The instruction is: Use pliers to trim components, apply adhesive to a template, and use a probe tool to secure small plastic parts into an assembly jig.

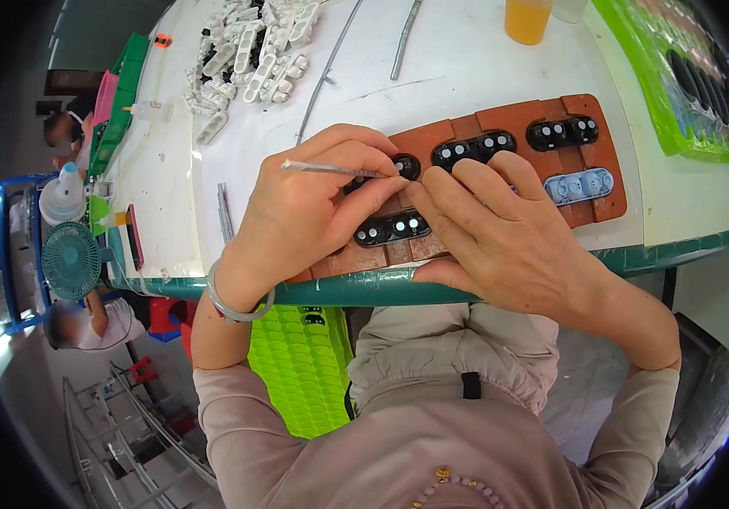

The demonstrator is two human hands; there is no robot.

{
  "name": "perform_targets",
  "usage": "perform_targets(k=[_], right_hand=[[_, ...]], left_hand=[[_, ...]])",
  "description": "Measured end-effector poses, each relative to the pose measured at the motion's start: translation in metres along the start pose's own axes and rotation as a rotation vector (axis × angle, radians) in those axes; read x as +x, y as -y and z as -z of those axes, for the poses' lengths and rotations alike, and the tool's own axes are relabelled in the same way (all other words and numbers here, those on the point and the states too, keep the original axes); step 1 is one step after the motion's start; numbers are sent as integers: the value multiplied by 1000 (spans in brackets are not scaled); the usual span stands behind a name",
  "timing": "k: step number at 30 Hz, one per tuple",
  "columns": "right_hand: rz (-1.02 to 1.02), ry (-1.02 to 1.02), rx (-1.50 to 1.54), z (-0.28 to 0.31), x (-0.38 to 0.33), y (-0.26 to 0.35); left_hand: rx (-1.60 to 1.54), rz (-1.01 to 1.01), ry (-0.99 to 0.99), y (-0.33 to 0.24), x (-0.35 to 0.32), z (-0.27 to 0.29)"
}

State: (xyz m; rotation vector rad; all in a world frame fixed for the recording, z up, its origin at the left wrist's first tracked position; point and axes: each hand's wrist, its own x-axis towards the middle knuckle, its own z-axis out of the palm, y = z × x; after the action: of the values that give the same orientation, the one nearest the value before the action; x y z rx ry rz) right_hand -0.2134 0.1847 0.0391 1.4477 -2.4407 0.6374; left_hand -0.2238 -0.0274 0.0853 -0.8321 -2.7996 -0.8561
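A brown-red fixture block (pixel 454 127) lies near the table's front edge, with black oblong parts in its slots, such as one at the top right (pixel 562 132). My left hand (pixel 305 199) is closed in a pinch on a thin silver-grey rod-like tool (pixel 330 169), whose tip points right over the block. My right hand (pixel 509 225) rests over the block with its thumb spread from the bent fingers. Its index fingertip meets the left fingertips beside a black part (pixel 407 166). A light-blue oblong part (pixel 579 187) sits right of that hand. Between the fingertips, details are hidden.
White and black plastic parts (pixel 254 59) are heaped at the far left. Metal rods (pixel 404 42) lie behind the block. An orange-filled cup (pixel 527 20) stands far right, near a lime-green tray (pixel 649 76). Another green tray (pixel 297 365) is below the table edge.
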Motion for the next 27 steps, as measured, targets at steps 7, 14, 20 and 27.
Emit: perform_targets(k=[7, 14, 20, 27], right_hand=[[5, 4, 3, 1, 1, -1], [-4, -94, 39, -2, 4, -1], [0, -118, 16, -2, 3, -1], [-15, 26, 17, 2, 2, -1]], left_hand=[[-76, 209, 28, -6, -1, 2], [-68, 60, -4, 2, 0, -1], [-7, -63, 2, -2, 2, 2], [-60, -21, 15, 1, -1, 3]])
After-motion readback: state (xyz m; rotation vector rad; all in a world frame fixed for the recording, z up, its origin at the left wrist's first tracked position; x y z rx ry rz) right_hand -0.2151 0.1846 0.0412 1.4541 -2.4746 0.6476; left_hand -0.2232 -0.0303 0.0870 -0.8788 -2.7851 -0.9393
